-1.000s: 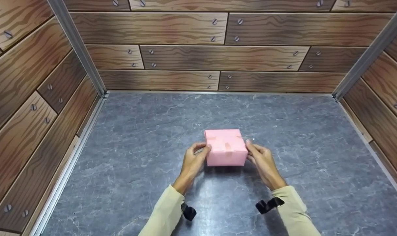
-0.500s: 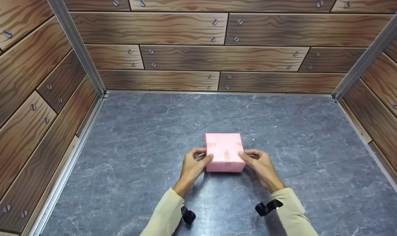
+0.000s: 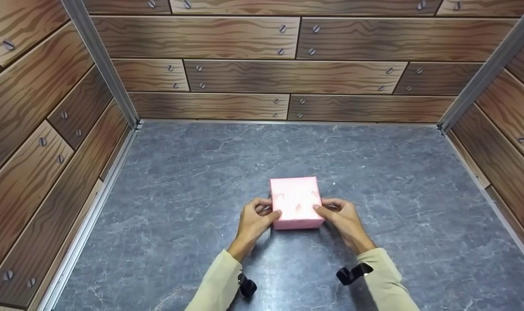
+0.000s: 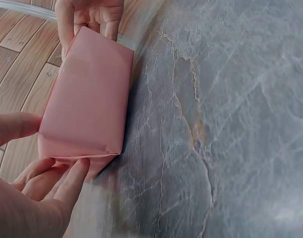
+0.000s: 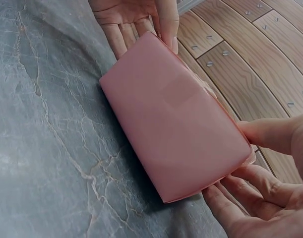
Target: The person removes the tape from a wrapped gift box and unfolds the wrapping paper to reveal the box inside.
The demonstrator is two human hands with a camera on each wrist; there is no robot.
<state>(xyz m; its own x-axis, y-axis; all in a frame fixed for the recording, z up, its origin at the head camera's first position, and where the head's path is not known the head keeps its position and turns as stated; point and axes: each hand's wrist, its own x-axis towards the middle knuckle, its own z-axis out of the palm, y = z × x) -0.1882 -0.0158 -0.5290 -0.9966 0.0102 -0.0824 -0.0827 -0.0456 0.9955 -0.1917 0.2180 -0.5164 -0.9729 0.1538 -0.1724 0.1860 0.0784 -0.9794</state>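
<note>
A person's left hand (image 3: 253, 221) and right hand (image 3: 346, 222) grip a pink box (image 3: 295, 194) between them over the grey counter (image 3: 201, 172), its top now tipped farther toward its holder, apparently in mid-turn.

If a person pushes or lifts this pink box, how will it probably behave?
The pink box would probably slide rather than roll, since its faces look flat. Tipping seems unlikely, as its near face is wider than tall. It is perhaps stiff: no obvious dent shows where the left hand and right hand hold it.
</note>
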